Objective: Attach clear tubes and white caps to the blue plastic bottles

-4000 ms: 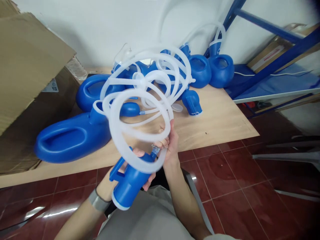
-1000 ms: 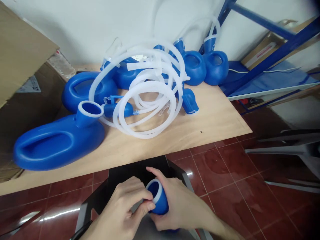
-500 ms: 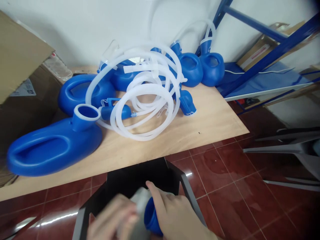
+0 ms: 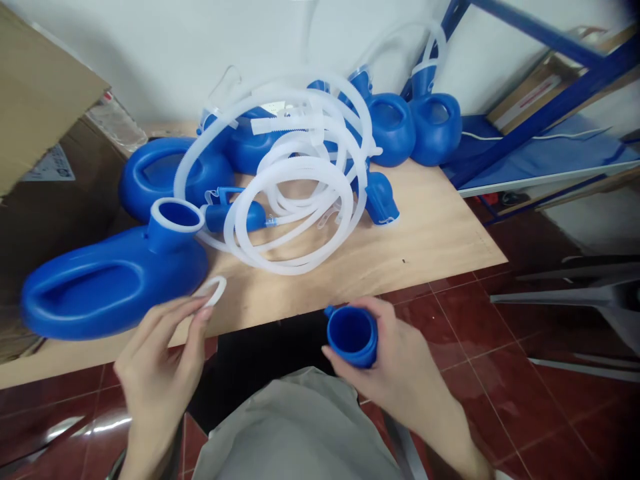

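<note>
My left hand [image 4: 163, 347] pinches a thin white plastic ring [image 4: 221, 288] above the table's front edge. Just behind it lies a big blue urinal bottle [image 4: 85, 293], its round neck rimmed in white. My right hand [image 4: 407, 353] is wrapped round a blue plastic cup-shaped piece [image 4: 354, 330], held over my lap. Its round mouth faces me, and a small nub sticks out at its upper left. The fingers hide its far right side. White corrugated hose [image 4: 300, 267] lies coiled in the middle of the table.
More blue bottles [image 4: 435, 137] stand along the wall. Two smaller blue pieces, one a spout [image 4: 383, 200], lie beside the hose on the wooden table [image 4: 445, 233]. Cardboard boxes [image 4: 50, 133] rise at left, a blue metal rack [image 4: 530, 110] at right. A grey chair [image 4: 575, 300] stands at far right.
Both hands were close together over my lap, the left one blurred. Now they are apart: the left has moved up and left with the ring, the right up and right with the blue piece.
</note>
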Demonstrator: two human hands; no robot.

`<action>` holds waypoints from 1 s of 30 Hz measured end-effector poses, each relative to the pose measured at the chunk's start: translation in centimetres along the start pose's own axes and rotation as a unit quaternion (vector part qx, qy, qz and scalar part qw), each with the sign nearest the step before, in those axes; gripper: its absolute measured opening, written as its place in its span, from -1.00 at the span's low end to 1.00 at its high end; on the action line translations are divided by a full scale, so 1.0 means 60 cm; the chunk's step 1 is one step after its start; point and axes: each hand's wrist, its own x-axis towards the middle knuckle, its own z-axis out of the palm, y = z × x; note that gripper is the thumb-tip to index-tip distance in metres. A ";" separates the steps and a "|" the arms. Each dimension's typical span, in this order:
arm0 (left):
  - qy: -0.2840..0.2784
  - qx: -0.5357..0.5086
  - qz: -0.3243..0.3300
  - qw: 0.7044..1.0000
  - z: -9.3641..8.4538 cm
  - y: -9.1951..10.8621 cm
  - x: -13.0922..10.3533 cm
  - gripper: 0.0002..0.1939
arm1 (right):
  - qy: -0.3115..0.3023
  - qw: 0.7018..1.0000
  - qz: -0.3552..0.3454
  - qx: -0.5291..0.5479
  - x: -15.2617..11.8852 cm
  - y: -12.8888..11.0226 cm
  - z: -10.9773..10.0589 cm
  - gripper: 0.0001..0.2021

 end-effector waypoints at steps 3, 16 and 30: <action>-0.015 0.052 0.094 0.994 0.049 -0.035 0.020 -0.91 | 0.064 0.987 -0.093 -0.112 0.043 0.023 -0.007 -0.64; -0.019 0.060 0.123 0.990 0.090 -0.057 -0.009 -0.72 | -0.048 0.935 -0.232 -0.265 0.137 0.111 0.024 -0.40; 0.002 0.092 0.100 0.991 0.097 -0.060 -0.017 -0.63 | 0.080 0.923 -0.256 -0.274 0.118 0.113 0.083 -0.55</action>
